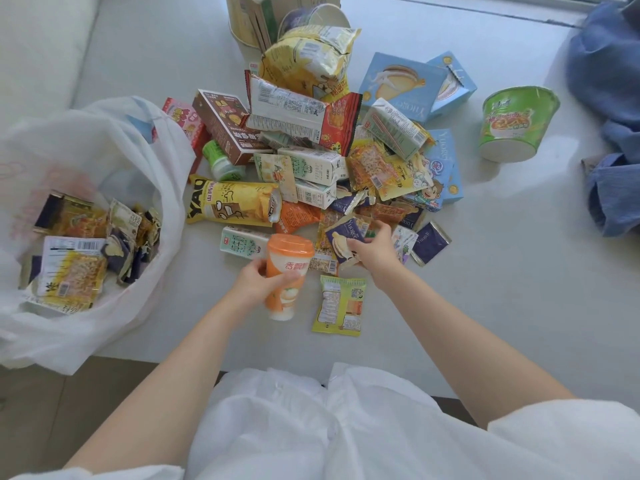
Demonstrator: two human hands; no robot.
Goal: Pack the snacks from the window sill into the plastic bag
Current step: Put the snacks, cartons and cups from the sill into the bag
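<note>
A heap of snacks covers the middle of the white window sill: boxes, cartons, chip bags and small sachets. My left hand grips an orange and white drink cup at the heap's near edge. My right hand pinches a small purple sachet with a yellow picture. The white plastic bag lies open at the left and holds several packets.
A green instant noodle bowl stands apart at the right. A yellow-green packet lies near the front edge. Blue cloth is piled at the far right. A tall carton and a paper cup stand behind the heap.
</note>
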